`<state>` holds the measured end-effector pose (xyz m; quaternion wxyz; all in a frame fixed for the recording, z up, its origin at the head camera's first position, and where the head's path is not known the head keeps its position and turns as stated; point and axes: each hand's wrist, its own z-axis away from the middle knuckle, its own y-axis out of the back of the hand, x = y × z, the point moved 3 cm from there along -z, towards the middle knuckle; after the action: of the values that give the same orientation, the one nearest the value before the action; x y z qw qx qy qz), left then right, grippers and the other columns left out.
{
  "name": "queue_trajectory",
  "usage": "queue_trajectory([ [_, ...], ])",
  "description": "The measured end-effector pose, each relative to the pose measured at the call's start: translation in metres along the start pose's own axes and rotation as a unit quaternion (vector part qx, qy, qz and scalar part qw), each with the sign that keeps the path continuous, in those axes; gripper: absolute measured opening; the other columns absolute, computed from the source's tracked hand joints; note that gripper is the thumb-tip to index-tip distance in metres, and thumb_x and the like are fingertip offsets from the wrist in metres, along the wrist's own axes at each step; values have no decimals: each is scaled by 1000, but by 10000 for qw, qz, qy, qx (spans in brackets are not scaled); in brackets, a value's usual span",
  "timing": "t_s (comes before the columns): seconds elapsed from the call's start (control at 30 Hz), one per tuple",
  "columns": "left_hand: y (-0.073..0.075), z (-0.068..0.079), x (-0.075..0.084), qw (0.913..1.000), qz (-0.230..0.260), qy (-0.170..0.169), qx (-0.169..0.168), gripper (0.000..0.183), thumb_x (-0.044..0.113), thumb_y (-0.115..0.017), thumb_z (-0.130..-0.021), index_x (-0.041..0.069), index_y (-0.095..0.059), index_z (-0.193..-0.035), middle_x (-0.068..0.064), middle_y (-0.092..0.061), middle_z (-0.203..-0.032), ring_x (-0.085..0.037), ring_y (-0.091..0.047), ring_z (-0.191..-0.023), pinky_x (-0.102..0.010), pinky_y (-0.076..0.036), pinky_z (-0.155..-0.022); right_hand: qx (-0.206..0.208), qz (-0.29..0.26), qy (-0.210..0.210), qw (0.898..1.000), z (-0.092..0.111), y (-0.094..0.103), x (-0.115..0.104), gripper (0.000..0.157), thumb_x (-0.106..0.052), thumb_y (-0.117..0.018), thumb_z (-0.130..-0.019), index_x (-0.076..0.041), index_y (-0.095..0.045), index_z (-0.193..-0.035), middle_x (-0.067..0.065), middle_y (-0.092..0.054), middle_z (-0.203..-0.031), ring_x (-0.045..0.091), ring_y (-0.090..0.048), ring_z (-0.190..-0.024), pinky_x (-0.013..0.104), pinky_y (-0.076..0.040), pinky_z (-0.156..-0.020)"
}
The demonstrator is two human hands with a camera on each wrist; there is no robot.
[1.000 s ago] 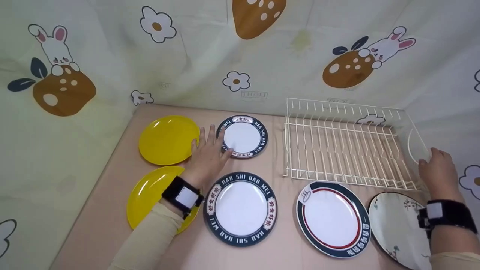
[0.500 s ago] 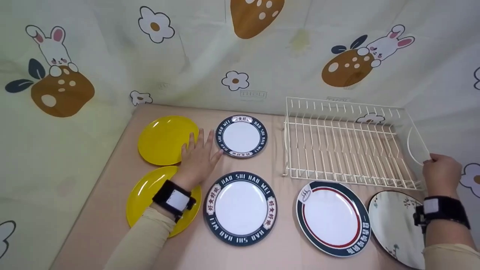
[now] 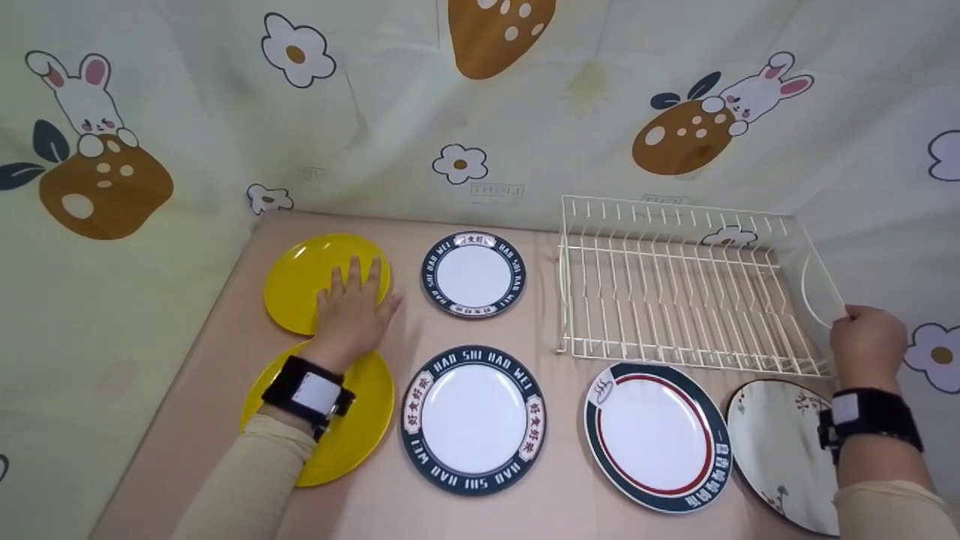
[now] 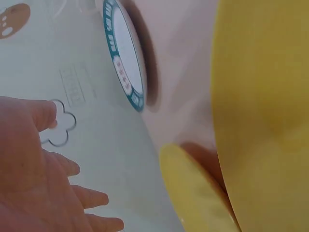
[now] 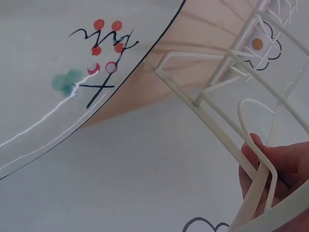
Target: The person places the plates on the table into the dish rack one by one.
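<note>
My left hand (image 3: 352, 311) has its fingers spread and straight over two yellow plates. It overlaps the far yellow plate (image 3: 296, 274) in the head view, while the wrist crosses the near yellow plate (image 3: 367, 424). In the left wrist view, the palm and fingers (image 4: 96, 197) hold nothing. At the right, my right hand (image 3: 870, 349) grips the end of a cream wire dish rack (image 3: 679, 258). The right wrist view shows its thumb and fingers curled around the rack's end wires (image 5: 263, 159). The rack's slots hold no plates.
A small dark-rimmed plate (image 3: 472, 275) and a larger matching plate (image 3: 474, 420) lie mid-table. Before the rack are a red-ringed plate (image 3: 654, 435) and a flower-patterned plate (image 3: 780, 450), partly hidden by my right arm. A printed curtain (image 3: 390, 105) rises behind the table.
My left hand has moved left, from between the far yellow plate and the small dark-rimmed plate to over the yellow plates. My right hand stays at the rack's end, its fingers now more curled.
</note>
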<state>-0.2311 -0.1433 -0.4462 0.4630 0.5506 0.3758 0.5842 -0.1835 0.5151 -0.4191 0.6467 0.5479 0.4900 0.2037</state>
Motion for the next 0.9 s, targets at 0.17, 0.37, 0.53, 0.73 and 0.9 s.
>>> queue_trajectory([
  [0.17,12,-10,-32,9996,85,260,-1,75,56,-29,-97,11,-3,-153,-25,4,-156,-52,3,-139,-71,-6,-108,99,74,18,9999,2,-3,-2,38,-1,-37,-92,16,-50,-123,37,-50,-123,52,-46,-114,58,-40,-96],
  [0.37,25,-16,-74,9979,428,491,69,74,49,-30,-100,4,-1,-151,-33,3,-153,-56,1,-137,-74,-8,-106,262,86,83,9996,3,-8,-5,37,1,-35,-92,16,-51,-122,37,-52,-121,51,-48,-113,56,-42,-96],
  [0.53,28,-17,-100,9923,805,920,-205,79,48,-33,-99,2,7,-150,-36,7,-151,-59,3,-135,-75,-7,-105,407,41,93,9991,5,-9,-2,38,2,-34,-91,17,-53,-120,37,-52,-119,50,-49,-112,56,-43,-95],
  [0.73,21,-14,-124,9716,1671,1579,-553,86,46,-36,-98,6,21,-147,-35,15,-150,-58,2,-135,-73,-9,-106,335,212,292,9988,5,-11,1,39,2,-33,-90,18,-52,-120,39,-51,-120,53,-47,-112,58,-42,-94],
  [0.9,11,-14,-130,9452,2495,1971,-742,87,42,-38,-98,10,28,-144,-32,14,-152,-54,3,-137,-69,-8,-110,385,250,293,9985,3,-10,0,39,3,-32,-89,18,-52,-120,38,-51,-120,52,-47,-112,57,-41,-96],
])
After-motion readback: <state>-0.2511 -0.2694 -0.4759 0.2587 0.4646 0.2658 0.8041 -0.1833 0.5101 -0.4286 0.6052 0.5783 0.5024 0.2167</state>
